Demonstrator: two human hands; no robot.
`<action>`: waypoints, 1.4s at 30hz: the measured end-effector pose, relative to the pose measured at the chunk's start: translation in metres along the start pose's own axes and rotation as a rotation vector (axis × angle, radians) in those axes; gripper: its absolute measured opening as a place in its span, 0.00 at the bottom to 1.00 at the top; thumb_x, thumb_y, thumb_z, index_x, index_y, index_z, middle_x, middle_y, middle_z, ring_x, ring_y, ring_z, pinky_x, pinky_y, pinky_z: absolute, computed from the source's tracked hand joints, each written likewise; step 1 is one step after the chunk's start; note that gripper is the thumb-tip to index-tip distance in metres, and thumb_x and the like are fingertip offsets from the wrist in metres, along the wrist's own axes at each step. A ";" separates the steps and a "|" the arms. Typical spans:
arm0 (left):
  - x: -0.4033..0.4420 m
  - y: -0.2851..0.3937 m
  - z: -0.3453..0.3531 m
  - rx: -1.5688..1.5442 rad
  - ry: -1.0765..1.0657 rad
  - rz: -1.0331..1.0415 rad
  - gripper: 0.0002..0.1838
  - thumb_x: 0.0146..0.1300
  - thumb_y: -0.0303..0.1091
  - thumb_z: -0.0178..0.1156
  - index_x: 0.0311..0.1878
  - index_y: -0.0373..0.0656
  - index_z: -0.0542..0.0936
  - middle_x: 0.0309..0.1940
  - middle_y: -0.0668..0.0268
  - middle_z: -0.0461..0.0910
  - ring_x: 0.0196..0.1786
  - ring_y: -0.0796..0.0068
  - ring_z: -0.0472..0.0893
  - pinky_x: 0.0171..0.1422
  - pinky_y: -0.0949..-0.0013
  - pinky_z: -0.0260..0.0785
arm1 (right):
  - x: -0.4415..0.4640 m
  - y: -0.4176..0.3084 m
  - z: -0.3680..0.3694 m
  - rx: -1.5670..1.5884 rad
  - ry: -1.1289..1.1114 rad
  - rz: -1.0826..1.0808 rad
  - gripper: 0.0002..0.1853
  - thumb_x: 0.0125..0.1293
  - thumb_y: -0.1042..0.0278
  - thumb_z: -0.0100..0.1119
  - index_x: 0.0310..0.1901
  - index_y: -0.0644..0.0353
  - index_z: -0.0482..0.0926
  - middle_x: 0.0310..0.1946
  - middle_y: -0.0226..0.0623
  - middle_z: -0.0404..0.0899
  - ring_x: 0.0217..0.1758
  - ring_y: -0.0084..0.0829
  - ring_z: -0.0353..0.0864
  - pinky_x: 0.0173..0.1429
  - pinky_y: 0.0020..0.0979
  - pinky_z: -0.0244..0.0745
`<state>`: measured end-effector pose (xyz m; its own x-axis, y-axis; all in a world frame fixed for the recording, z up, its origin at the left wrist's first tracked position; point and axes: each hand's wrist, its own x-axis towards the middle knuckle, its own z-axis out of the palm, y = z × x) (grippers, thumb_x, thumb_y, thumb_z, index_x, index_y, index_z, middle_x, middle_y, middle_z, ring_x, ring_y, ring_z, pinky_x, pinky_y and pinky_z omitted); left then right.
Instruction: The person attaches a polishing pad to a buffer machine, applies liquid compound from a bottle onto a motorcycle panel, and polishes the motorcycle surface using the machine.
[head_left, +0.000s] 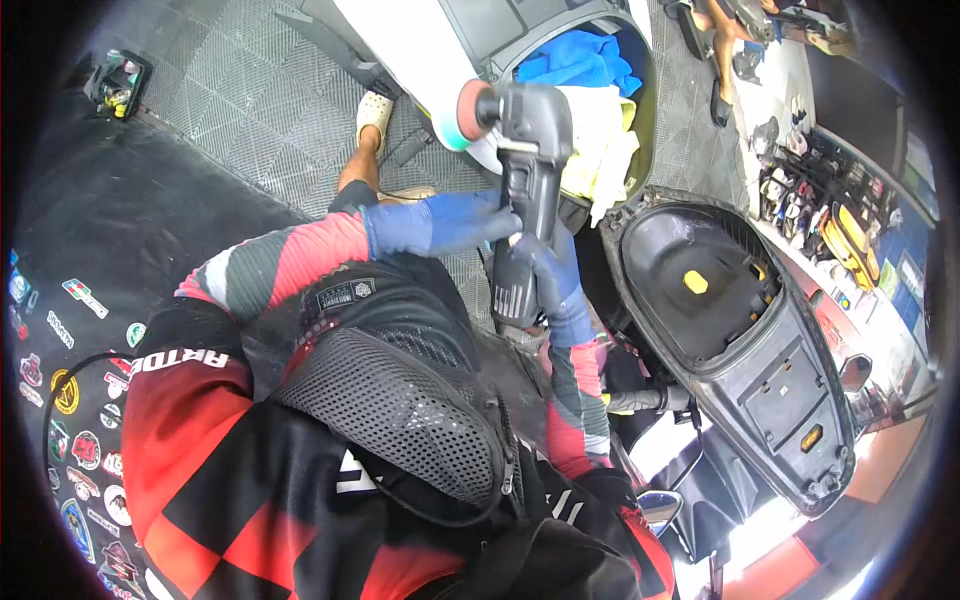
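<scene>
A black power polisher (pixel 533 150) is held upright in the middle of the view, its red-and-teal round pad (pixel 466 115) at the edge of a white panel (pixel 420 50). My right hand (pixel 556 275), in a blue glove, is wrapped round the lower part of the polisher's body. From the left, my left hand (pixel 435 224), also gloved in blue, reaches to the polisher with its fingers stretched out and slightly blurred. Its fingertips are beside the handle; whether they touch it is unclear.
Blue (pixel 580 60) and pale yellow cloths (pixel 598 145) lie in an open compartment at the top. At the right is a scooter's open storage bucket (pixel 680 260). A person's legs (pixel 722 60) show at the upper right. A stickered dark surface (pixel 100 250) spans the left.
</scene>
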<state>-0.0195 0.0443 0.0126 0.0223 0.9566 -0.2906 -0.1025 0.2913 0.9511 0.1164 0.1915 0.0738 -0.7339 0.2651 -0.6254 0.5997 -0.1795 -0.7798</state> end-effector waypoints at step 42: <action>0.060 -0.007 0.072 0.164 0.123 0.273 0.13 0.73 0.35 0.42 0.53 0.38 0.68 0.39 0.46 0.75 0.39 0.44 0.78 0.38 0.53 0.71 | -0.014 0.009 -0.081 0.207 -0.208 0.314 0.27 0.60 0.54 0.64 0.54 0.66 0.72 0.31 0.36 0.78 0.26 0.26 0.79 0.29 0.29 0.77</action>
<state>0.0542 0.0999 -0.0041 -0.1054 0.9942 -0.0234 0.0737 0.0312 0.9968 0.1579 0.2632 0.0782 -0.5872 -0.0253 -0.8091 0.7431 -0.4132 -0.5264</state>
